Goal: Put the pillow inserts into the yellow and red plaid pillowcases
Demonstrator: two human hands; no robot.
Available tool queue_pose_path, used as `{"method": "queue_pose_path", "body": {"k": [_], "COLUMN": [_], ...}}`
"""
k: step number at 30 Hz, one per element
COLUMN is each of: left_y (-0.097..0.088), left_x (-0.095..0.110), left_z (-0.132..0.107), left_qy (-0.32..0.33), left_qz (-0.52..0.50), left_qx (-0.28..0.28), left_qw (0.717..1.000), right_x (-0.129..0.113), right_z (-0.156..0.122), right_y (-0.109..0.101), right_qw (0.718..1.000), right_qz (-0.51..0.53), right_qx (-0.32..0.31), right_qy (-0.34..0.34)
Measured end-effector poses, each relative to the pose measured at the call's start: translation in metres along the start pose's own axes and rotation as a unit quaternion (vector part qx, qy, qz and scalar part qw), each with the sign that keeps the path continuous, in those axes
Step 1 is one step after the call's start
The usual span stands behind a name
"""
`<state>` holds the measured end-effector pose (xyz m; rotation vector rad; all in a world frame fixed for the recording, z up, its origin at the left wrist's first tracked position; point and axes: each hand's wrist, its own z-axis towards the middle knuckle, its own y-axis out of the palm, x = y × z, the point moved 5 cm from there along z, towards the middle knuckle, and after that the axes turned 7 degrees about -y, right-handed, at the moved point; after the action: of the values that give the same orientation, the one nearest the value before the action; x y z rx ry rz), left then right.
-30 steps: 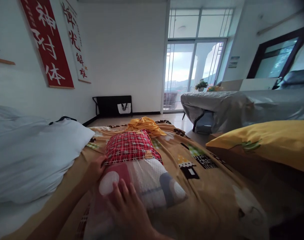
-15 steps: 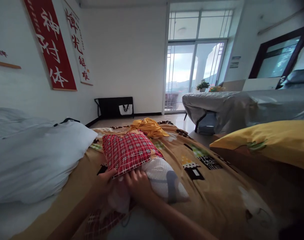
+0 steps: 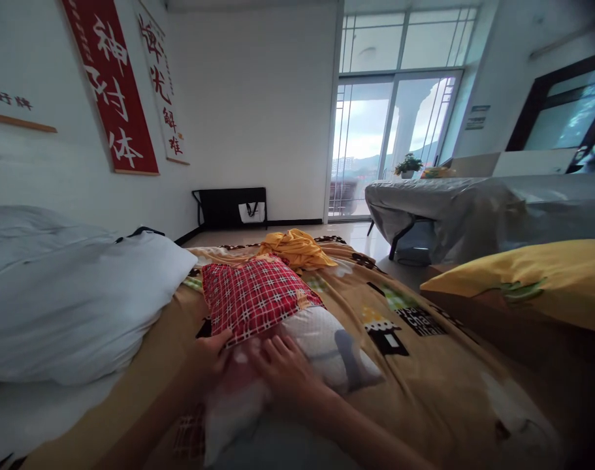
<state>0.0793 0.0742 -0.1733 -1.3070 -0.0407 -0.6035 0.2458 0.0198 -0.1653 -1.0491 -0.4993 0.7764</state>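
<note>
A red plaid pillowcase [image 3: 258, 294] lies over the far part of a white pillow [image 3: 321, 339] with grey-blue patches. My left hand [image 3: 213, 352] is closed on the near left edge of the pillowcase, thumb on top. On the pillow beside that edge rests my right hand [image 3: 290, 369], its fingers stretched forward and slightly apart. The pillow's near part sticks out of the case toward me, and its right corner lies on the patterned brown blanket [image 3: 351, 300]. More red plaid cloth shows dimly under my left forearm.
Crumpled yellow cloth [image 3: 297, 250] lies beyond the pillowcase. White bedding [image 3: 81, 294] is piled on the left, and a yellow pillow [image 3: 532, 274] sits on the right. Farther back stand a plastic-covered table [image 3: 449, 202] and a folded black frame [image 3: 219, 207] against the wall.
My right hand has drawn back from the pillowcase's edge, and its fingers have straightened on the pillow. My left hand keeps its grip. The view has turned slightly left.
</note>
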Motion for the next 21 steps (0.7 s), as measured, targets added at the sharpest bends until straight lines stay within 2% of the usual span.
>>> {"method": "queue_pose_path", "body": {"k": [1,2,3,5,6,7,9,11,14,18,21], "left_y": [-0.001,-0.001,-0.002,-0.006,-0.009,-0.012,-0.018,-0.021,-0.016,-0.002,0.009], "left_x": [-0.005,-0.009,-0.010,-0.004,0.003,0.014,0.043,0.077,0.121,0.156,0.174], "left_z": [-0.002,-0.004,-0.006,-0.006,-0.004,0.000,0.014,0.035,0.074,0.112,0.111], "left_qy": [-0.003,-0.002,0.001,-0.002,-0.002,0.004,0.034,0.087,0.151,0.182,0.209], "left_qz": [0.010,0.034,0.070,0.158,0.197,0.225,0.251,0.256,0.256,0.238,0.227], "left_qx": [-0.019,-0.036,-0.050,-0.059,-0.053,-0.045,-0.021,0.004,0.011,-0.014,-0.038], "left_qw": [1.000,0.999,0.996,0.986,0.979,0.973,0.967,0.963,0.955,0.954,0.951], "right_x": [0.000,0.007,0.023,0.070,0.091,0.108,0.122,0.118,0.096,0.054,0.033], "right_z": [-0.012,-0.025,-0.037,-0.063,-0.075,-0.084,-0.086,-0.076,-0.055,-0.029,-0.016], "right_y": [-0.009,-0.019,-0.029,-0.045,-0.046,-0.043,-0.032,-0.024,-0.022,-0.021,-0.010], "right_qw": [0.998,0.995,0.990,0.964,0.941,0.920,0.898,0.891,0.910,0.960,0.976], "right_qz": [0.051,0.101,0.139,0.146,0.156,0.180,0.268,0.320,0.265,0.105,-0.010], "right_qx": [-0.006,-0.001,0.019,0.090,0.099,0.091,0.040,0.016,0.009,-0.005,-0.023], "right_qy": [-0.026,-0.023,0.017,0.205,0.284,0.335,0.346,0.321,0.318,0.259,0.216]}}
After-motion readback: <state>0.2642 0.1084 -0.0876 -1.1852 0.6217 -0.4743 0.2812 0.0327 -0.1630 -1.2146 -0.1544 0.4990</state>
